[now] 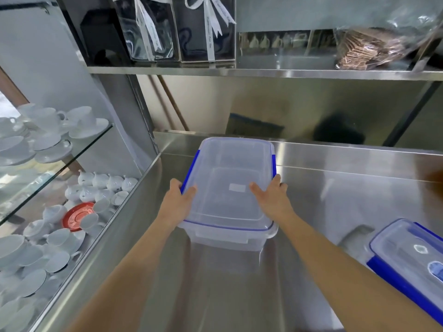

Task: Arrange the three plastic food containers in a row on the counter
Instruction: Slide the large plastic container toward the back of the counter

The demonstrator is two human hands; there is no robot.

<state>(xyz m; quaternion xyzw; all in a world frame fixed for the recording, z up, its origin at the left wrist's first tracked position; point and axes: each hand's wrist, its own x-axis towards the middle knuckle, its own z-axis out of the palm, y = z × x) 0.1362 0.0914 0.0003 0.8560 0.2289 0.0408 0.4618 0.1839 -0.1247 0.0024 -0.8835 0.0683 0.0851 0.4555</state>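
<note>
Both hands grip one clear lidded container [230, 188] by its blue-clipped sides, left hand [178, 202] and right hand [272, 200] with thumbs on the lid, on the steel counter [335, 188], while a second container [412, 262] sits well apart at right.

I see one lidded container [230, 190] on the bench [335, 188], toward its back left, with my left hand [178, 200] on its left side and my right hand [272, 198] on its right side. A second container [412, 257] sits on the bench well apart to the right and nearer to me, cut by the frame edge. A shelf [263, 73] runs above the back of the bench. Left of the bench, a glass case [72, 154] holds cups and saucers [48, 130].
</note>
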